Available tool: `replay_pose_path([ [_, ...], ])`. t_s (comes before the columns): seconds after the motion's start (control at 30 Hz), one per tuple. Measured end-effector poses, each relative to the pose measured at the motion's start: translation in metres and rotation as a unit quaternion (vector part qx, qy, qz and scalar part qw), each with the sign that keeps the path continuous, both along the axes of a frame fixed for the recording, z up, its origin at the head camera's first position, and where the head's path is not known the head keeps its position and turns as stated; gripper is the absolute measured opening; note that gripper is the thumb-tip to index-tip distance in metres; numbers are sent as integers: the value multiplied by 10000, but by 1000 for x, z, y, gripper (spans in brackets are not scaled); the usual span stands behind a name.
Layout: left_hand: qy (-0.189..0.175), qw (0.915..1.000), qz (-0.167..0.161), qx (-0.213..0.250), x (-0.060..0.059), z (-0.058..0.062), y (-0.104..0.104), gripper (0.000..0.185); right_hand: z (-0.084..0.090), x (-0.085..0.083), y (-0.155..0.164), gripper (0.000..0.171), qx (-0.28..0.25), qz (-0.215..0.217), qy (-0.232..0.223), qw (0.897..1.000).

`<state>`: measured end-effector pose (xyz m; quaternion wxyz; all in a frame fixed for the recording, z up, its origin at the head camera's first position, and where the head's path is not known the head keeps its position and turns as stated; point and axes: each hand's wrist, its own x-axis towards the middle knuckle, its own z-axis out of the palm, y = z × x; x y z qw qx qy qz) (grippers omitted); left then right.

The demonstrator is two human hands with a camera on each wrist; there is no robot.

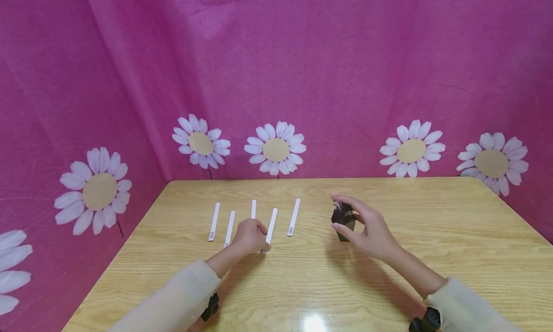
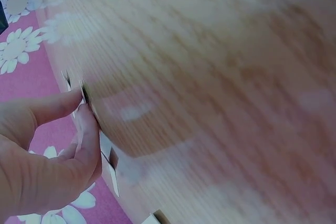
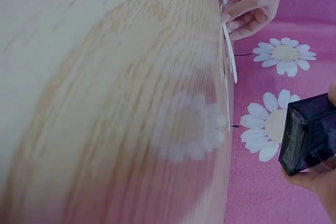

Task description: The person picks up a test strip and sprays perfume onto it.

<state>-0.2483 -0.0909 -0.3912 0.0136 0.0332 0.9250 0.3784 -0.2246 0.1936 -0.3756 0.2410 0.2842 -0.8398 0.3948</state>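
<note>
Several white paper strips lie in a row on the wooden table (image 1: 432, 236). My left hand (image 1: 261, 238) pinches the near end of the fourth white strip (image 1: 271, 224) between thumb and finger; the left wrist view shows that white strip (image 2: 107, 163) in the pinch. A little to the right, my right hand (image 1: 351, 216) grips a small dark translucent bottle (image 1: 341, 217) just above the table. The dark bottle (image 3: 310, 132) shows in the right wrist view, with the left hand (image 3: 252, 3) and its strip (image 3: 229, 56) beyond.
The other strips (image 1: 214, 221) (image 1: 230, 228) (image 1: 253, 208) (image 1: 294, 216) lie left and right of the held one. A pink cloth with white daisies (image 1: 275, 148) hangs around the table's back and sides. The table edge (image 1: 121, 255) runs at the left.
</note>
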Motion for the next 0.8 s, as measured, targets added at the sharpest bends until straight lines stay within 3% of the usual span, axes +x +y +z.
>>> replay_pose_path([
  [0.2, -244, 9997, -32, 78, 0, 0, 0, 15, 0, 0, 0, 57, 3, 7, 50, 10000],
  [0.47, -272, 9994, -109, 205, -2, -3, -2, 10, 1, 0, -3, 55, -67, 73, 161, 9998],
  [0.63, -425, 9970, -155, 633, -2, -5, -4, 9, 0, 0, -5, 56, -78, 128, 184, 9997],
  [0.8, -749, 9877, -357, 1326, -3, -4, -7, 11, -2, -2, -8, 57, -120, 195, 229, 9995],
])
